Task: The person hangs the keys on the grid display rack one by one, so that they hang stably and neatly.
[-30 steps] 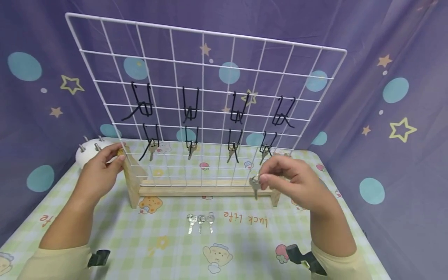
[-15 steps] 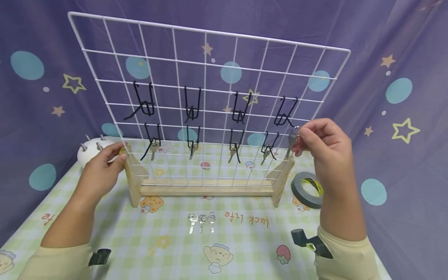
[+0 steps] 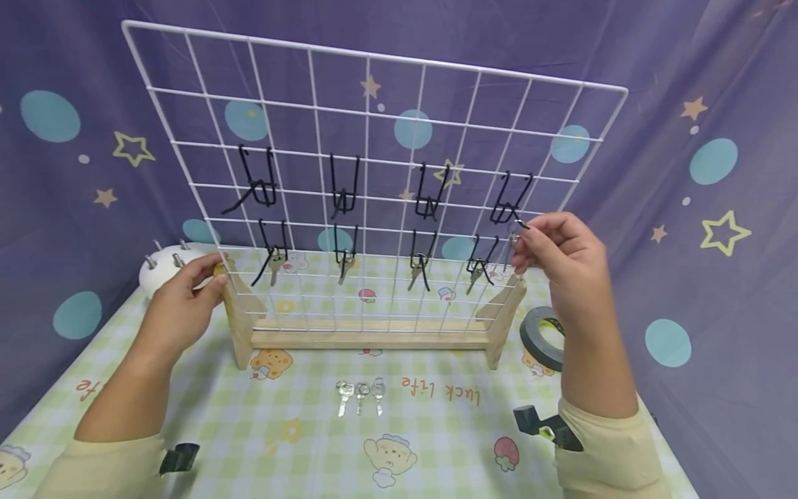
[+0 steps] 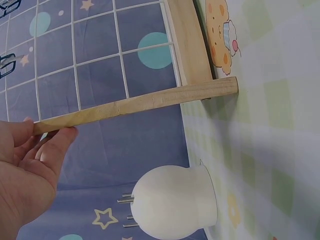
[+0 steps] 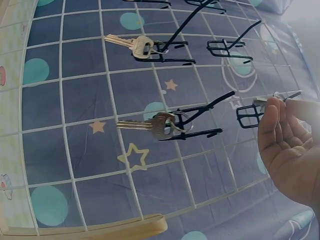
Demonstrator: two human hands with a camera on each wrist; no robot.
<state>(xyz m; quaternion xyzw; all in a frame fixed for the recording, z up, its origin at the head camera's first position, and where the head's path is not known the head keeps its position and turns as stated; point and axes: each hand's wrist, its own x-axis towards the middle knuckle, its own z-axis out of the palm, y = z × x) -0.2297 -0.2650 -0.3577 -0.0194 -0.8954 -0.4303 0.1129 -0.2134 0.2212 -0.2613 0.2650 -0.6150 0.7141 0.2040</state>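
Right hand (image 3: 564, 249): we pinch the key (image 3: 513, 240) at the tip of the upper row's rightmost hook (image 3: 506, 212); threading unclear | Left hand (image 3: 181, 299): we grip the wooden upright (image 3: 237, 326) | Care: we should square the ring (image 5: 277, 94) to the hook, slide it back, release gently.

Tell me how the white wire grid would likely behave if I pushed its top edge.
The white wire grid would probably feel fairly stiff, since it stands without visible sag. It may be apt to tip, as it rises tall above a low wooden stand, though the left hand pinching the stand's side could help steady it.
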